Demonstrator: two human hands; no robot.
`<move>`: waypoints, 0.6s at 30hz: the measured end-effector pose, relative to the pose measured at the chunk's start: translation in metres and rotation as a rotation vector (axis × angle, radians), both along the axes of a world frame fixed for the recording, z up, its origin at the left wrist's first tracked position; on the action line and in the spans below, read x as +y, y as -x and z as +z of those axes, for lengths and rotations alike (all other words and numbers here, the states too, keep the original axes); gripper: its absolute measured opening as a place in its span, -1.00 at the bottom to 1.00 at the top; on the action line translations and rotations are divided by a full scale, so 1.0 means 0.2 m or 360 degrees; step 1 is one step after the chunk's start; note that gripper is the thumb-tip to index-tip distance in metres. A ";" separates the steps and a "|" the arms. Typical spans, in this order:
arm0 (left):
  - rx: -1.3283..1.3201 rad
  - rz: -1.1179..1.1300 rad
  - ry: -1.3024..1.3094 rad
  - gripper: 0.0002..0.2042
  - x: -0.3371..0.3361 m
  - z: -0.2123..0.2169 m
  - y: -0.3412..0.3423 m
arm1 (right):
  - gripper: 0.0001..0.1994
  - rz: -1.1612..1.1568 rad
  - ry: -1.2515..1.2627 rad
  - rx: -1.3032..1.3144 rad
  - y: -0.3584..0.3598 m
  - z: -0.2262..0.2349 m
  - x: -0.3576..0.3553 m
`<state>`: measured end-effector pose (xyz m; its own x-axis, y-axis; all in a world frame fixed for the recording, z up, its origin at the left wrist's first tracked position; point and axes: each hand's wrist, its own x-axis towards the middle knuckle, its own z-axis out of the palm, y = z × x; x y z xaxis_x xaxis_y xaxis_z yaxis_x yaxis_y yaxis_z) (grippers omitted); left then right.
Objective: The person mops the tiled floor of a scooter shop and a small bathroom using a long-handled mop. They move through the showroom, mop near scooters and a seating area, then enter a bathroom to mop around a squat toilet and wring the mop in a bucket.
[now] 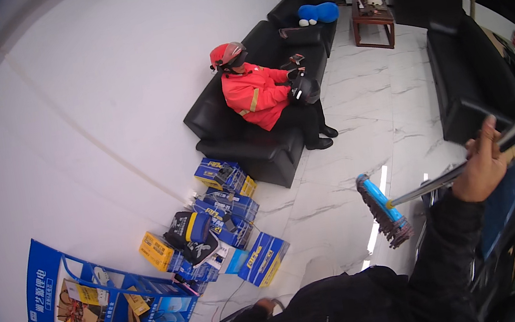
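On the right, my right hand (481, 164) is wrapped round the metal pole of a sponge mop (379, 193). The mop's head, a blue bar with a dark, ridged sponge along its underside, hangs tilted above the floor, pointing left. Low in the middle, close to my dark jacket, only a small part of my left hand (267, 305) shows. A thin pale curved edge is beside it; its fingers are mostly hidden, so I cannot tell what it holds.
A person (254, 91) in a red jacket and helmet sits on a black sofa (255, 148). Blue and yellow boxes (263, 259) are piled by the wall, near a blue display rack (46, 306). Another black sofa (474, 72) and a wooden table (372, 17) stand farther off.
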<state>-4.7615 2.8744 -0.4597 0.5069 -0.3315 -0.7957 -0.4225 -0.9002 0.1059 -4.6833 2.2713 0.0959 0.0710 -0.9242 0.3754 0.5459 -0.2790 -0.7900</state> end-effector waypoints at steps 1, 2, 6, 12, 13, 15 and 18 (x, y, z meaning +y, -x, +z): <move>0.0293 0.0167 -0.0177 -0.66 0.10 -0.04 0.03 | -0.69 -0.0013 0.0016 -0.0010 -0.13 -0.03 -0.12; 0.0298 0.0416 -0.0231 -0.66 0.17 -0.06 0.01 | -0.69 -0.0044 -0.0019 0.0059 -0.24 -0.06 -0.25; 0.0439 0.0830 -0.0319 -0.64 0.13 -0.12 -0.33 | -0.68 -0.0128 0.0246 0.0379 -0.61 -0.25 -0.83; 0.0318 0.0642 0.0030 -0.61 -0.55 -0.30 -1.53 | -0.71 -0.0520 0.0545 0.0905 -0.93 -0.44 -1.65; 0.0246 0.0541 0.0121 -0.60 -0.73 -0.32 -1.80 | -0.71 -0.0586 0.0413 0.0969 -0.98 -0.46 -1.76; -0.0011 0.0263 0.0344 -0.58 -1.11 -0.26 -2.41 | -0.72 -0.0784 0.0278 0.1036 -1.07 -0.49 -1.95; -0.0412 0.0151 0.0702 -0.60 -1.79 0.03 -3.38 | -0.74 -0.0721 0.0253 0.1074 -1.29 -0.55 -2.22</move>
